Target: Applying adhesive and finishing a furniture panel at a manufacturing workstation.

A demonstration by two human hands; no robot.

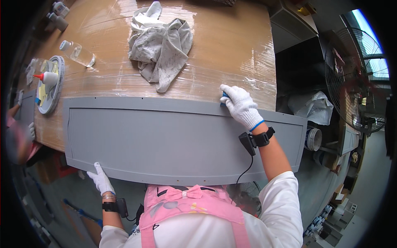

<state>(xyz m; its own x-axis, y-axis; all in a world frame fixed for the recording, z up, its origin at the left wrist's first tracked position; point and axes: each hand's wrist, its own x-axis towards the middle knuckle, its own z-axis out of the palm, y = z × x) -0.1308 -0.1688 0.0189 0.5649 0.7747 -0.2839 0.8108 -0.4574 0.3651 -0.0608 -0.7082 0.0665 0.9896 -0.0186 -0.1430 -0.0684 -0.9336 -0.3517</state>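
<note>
A long grey panel [165, 140] with a raised frame lies across the near side of the wrapped table, its near edge overhanging toward my body. My left hand [99, 179], in a white glove, is at the panel's near left edge. One digit lies over the top face; the others sit at or below the edge, partly hidden. At the far frame strip, right of the middle, my gloved right hand [240, 106] is closed round a small blue thing [224, 98]. Most of that piece is covered by the fingers, so its kind cannot be made out.
A crumpled whitish cloth [161, 45] lies beyond the panel on the film-wrapped table [231, 45]. To the left are a clear bottle [80, 53] and a red-tipped glue bottle [49, 78] on a round lid [60, 89]. Another person's gloved hand [31, 130] shows at far left; a fan [355, 78] stands right.
</note>
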